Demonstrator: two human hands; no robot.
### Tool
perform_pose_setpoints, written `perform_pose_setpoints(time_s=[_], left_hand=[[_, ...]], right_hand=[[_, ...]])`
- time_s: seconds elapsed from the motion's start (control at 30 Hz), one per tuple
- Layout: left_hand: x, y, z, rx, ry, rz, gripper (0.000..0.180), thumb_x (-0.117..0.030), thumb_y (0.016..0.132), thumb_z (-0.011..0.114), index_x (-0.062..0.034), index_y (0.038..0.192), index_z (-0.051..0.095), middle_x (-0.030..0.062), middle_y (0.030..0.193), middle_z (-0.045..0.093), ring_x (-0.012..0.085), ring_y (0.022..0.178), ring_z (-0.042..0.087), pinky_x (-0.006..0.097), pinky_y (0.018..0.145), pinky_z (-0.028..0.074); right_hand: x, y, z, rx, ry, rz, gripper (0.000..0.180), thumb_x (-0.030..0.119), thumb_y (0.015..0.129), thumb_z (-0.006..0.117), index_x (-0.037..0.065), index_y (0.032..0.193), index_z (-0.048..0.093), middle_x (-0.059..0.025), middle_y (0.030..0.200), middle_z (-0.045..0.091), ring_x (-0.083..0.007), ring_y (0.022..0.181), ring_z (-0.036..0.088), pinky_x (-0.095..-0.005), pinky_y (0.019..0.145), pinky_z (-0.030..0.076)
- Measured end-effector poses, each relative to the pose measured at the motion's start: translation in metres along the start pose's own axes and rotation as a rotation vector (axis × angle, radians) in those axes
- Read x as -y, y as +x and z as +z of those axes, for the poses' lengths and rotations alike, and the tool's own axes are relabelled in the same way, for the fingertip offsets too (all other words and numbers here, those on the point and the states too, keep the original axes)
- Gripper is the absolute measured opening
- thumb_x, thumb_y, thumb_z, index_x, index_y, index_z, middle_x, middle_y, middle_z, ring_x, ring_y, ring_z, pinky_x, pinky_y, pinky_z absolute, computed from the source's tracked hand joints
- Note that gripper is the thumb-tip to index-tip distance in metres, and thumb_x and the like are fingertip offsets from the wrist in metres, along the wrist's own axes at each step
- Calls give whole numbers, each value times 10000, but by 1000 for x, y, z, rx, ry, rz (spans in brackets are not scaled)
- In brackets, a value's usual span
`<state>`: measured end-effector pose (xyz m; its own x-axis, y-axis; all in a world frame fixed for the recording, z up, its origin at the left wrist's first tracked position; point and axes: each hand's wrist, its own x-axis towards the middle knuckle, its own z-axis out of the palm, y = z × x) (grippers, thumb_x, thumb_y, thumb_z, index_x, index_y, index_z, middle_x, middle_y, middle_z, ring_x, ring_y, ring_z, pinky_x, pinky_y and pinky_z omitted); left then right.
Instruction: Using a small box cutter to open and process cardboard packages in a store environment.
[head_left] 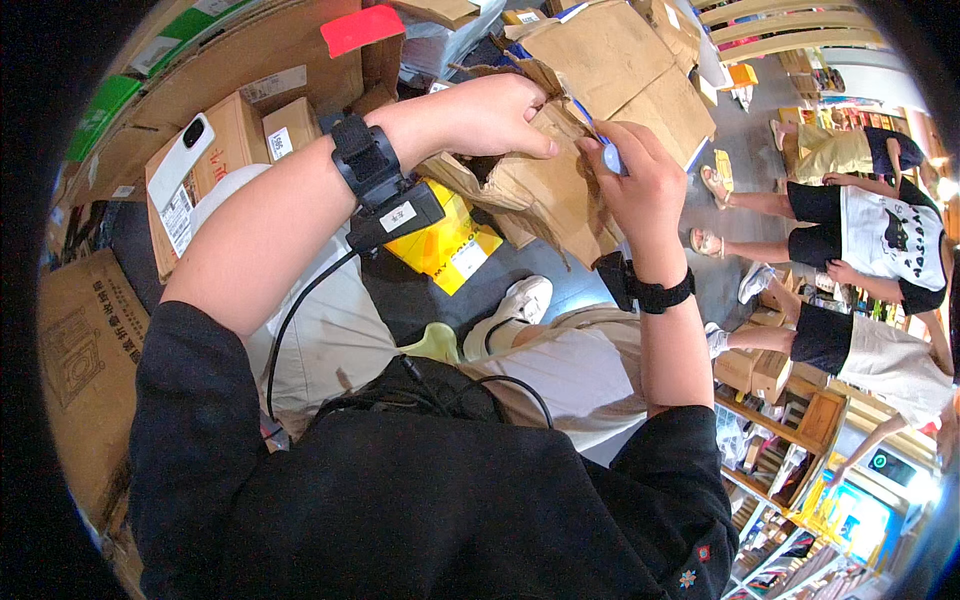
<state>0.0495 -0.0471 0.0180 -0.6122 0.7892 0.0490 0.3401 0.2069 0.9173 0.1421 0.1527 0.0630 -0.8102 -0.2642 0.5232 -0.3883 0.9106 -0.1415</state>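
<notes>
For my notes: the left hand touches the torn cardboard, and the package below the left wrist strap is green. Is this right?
The colour is wrong: in the head view, the package is yellow, not green. The left hand touches the torn cardboard, as you say.

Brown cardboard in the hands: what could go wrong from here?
1. The right hand holds a slim blue object close to the left hand; if it has an edge, which I can't make out, a slip might nick it.
2. The brown cardboard is creased and ragged, so it may tear further.
3. The black cable hanging from the left wrist's device could snag.
</notes>
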Motion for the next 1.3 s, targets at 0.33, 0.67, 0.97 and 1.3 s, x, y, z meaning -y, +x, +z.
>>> perform_pose_setpoints(time_s=[0.33,0.67,0.97,1.3], left_hand=[[-11,-5,1,-3,105,-69,439,-347,759,734,48,933,653,177,798,663,288,712,630,374,681,495],[-8,-5,7,34,153,-149,473,-352,744,733,82,910,644,192,784,658,262,717,643,363,674,499],[-5,-8,9,19,156,-115,421,-253,768,729,39,1051,620,134,839,688,203,736,632,329,709,506],[4,0,25,54,-350,-165,506,-180,848,697,5,1289,532,76,1211,620,168,1091,586,337,959,474]], right_hand=[[-4,1,2,49,-49,-215,225,98,727,763,81,939,690,-59,866,692,-221,729,675,-314,612,529],[1,0,3,81,-107,-318,248,70,669,737,104,903,661,-36,795,658,-211,664,647,-320,583,517],[5,-7,15,74,153,104,130,94,773,686,81,900,661,-99,852,671,-297,753,659,-360,661,529],[-19,-17,19,151,370,370,154,95,781,645,32,921,657,-205,884,653,-385,846,641,-436,738,524]])
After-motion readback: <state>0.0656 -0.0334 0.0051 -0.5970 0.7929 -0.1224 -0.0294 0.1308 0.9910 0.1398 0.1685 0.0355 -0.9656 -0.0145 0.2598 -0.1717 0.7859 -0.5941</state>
